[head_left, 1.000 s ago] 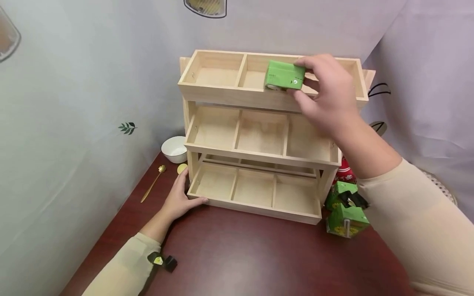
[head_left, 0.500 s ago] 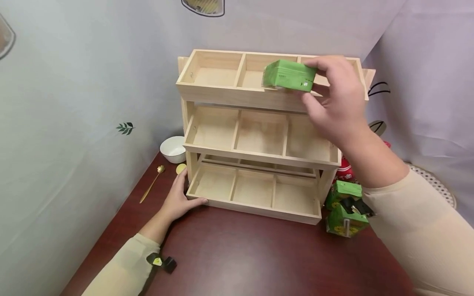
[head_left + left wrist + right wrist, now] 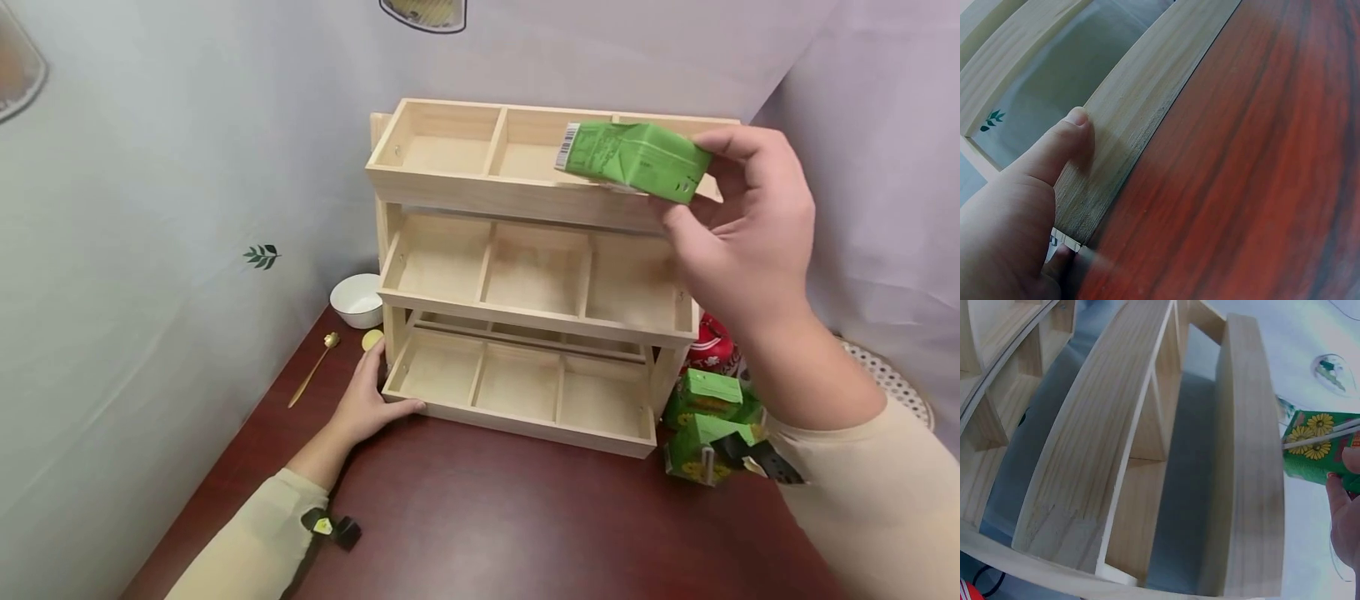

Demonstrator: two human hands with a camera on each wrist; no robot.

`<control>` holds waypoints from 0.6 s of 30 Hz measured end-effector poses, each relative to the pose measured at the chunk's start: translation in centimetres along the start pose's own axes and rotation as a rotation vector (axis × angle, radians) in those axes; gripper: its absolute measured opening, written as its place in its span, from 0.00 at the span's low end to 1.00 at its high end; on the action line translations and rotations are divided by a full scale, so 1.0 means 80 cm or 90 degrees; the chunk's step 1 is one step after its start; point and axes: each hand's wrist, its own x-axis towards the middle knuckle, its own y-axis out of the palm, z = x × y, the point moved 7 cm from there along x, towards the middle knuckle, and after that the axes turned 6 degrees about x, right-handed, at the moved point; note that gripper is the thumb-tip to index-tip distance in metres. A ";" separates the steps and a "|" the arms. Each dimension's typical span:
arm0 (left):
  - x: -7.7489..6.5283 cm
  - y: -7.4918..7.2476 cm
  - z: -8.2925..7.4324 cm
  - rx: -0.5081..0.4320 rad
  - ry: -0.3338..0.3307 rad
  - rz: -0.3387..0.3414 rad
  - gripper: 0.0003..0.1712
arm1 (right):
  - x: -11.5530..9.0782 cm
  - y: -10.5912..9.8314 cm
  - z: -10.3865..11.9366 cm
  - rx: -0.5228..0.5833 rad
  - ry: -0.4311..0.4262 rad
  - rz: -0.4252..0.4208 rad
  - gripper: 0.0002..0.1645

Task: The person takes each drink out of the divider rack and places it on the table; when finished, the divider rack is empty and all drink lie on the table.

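In the head view my right hand (image 3: 761, 233) pinches the end of a green drink carton (image 3: 637, 158) between thumb and fingers. The carton is tilted in front of the top tier of a three-tier wooden shelf (image 3: 510, 193), over its middle and right compartments. The right wrist view shows yellow flowers and straws on the carton (image 3: 1310, 440), with only part of the hand visible. At the shelf's lower left corner my left hand (image 3: 367, 406) holds the bottom tray. Its thumb lies on the front board (image 3: 1129, 119) in the left wrist view; the other fingers are mostly hidden.
More green drink cartons (image 3: 701, 450) stand right of the shelf, with a red patterned item (image 3: 711, 346) behind them. Left of it are a white bowl (image 3: 357, 300), a gold spoon (image 3: 313, 371) and a yellow disc (image 3: 372, 340). The dark red tabletop (image 3: 480, 517) extends in front.
My right hand has moved right and slightly down with the drink carton, turning it so a barcode end shows. The left hand stays at the shelf corner; the head view has shifted slightly.
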 end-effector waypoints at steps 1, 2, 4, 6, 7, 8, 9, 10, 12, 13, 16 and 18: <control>-0.001 -0.001 0.000 0.001 -0.002 0.000 0.70 | -0.001 -0.002 0.002 0.003 0.001 -0.003 0.25; -0.001 -0.001 0.000 0.003 -0.003 0.000 0.70 | -0.001 -0.004 0.004 0.004 0.000 -0.003 0.25; -0.002 -0.004 -0.009 0.002 -0.002 -0.002 0.70 | -0.004 -0.008 0.008 0.001 -0.008 -0.003 0.25; -0.002 -0.005 -0.011 -0.001 0.004 -0.006 0.70 | -0.007 -0.012 0.011 0.001 -0.018 -0.004 0.25; -0.002 -0.005 -0.012 -0.001 0.006 -0.008 0.70 | -0.010 -0.015 0.012 -0.006 -0.026 -0.004 0.24; -0.002 -0.005 -0.012 -0.002 0.009 -0.010 0.70 | -0.012 -0.017 0.013 -0.014 -0.034 -0.006 0.24; -0.002 -0.005 -0.012 -0.004 0.011 -0.010 0.70 | -0.015 -0.020 0.014 -0.019 -0.044 -0.008 0.23; -0.002 -0.002 -0.005 -0.003 0.010 -0.010 0.70 | -0.018 -0.023 0.015 -0.022 -0.053 -0.014 0.22; -0.002 -0.001 -0.003 -0.001 0.008 -0.007 0.70 | -0.024 -0.030 0.015 -0.024 -0.068 -0.026 0.21; -0.002 -0.001 -0.002 0.000 0.004 -0.004 0.70 | -0.027 -0.034 0.015 -0.022 -0.071 -0.034 0.21; -0.002 -0.001 -0.001 0.002 -0.005 0.002 0.70 | -0.035 -0.048 0.016 -0.008 -0.075 -0.059 0.21; -0.002 -0.001 -0.002 0.006 -0.005 0.003 0.70 | -0.041 -0.056 0.018 -0.001 -0.077 -0.067 0.21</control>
